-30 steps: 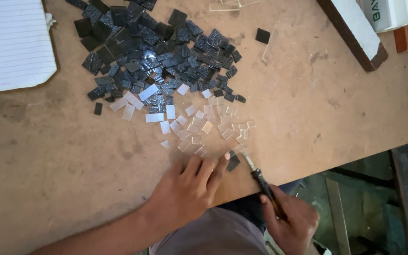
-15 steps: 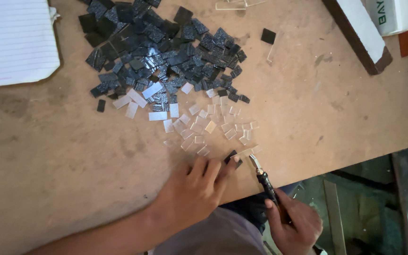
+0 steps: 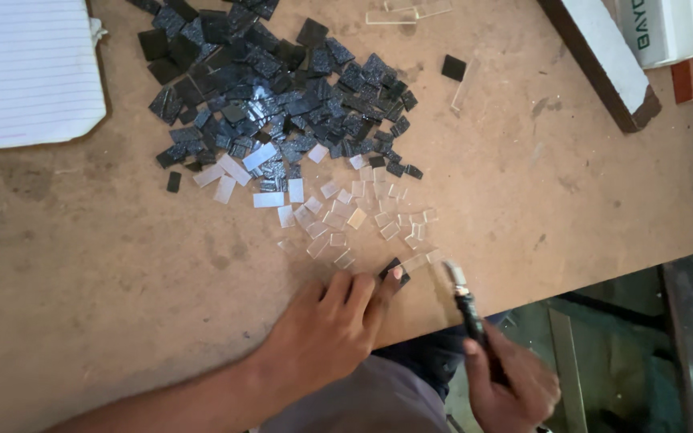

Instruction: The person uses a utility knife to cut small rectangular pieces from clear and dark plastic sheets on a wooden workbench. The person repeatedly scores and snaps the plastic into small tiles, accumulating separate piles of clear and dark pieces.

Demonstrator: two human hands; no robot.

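From the head camera, looking down, the left hand (image 3: 326, 333) lies palm-down on the brown table (image 3: 82, 281) near its front edge, fingers stretched forward and loosely spread, not closed around anything; a fingertip presses on a small black tile (image 3: 392, 271) that lies flat on the table. The right hand (image 3: 515, 385) is off the table's edge, lower right, clenched around the dark handle of a cutter (image 3: 465, 301), whose pale blade end points up and left, just beside the black tile but apart from it; whether the tip touches the table cannot be told. Just above the left fingers spreads a scatter of small clear pieces (image 3: 346, 212), some rectangular, lying flat and loosely spaced. Beyond them, toward the top, sits a large heap of black tiles (image 3: 266, 96), overlapping each other. One black square (image 3: 453, 67) lies alone to the right of the heap. A sheet of lined white paper (image 3: 26, 68) covers the upper left corner, and a dark-edged white board (image 3: 595, 56) runs diagonally at the upper right.
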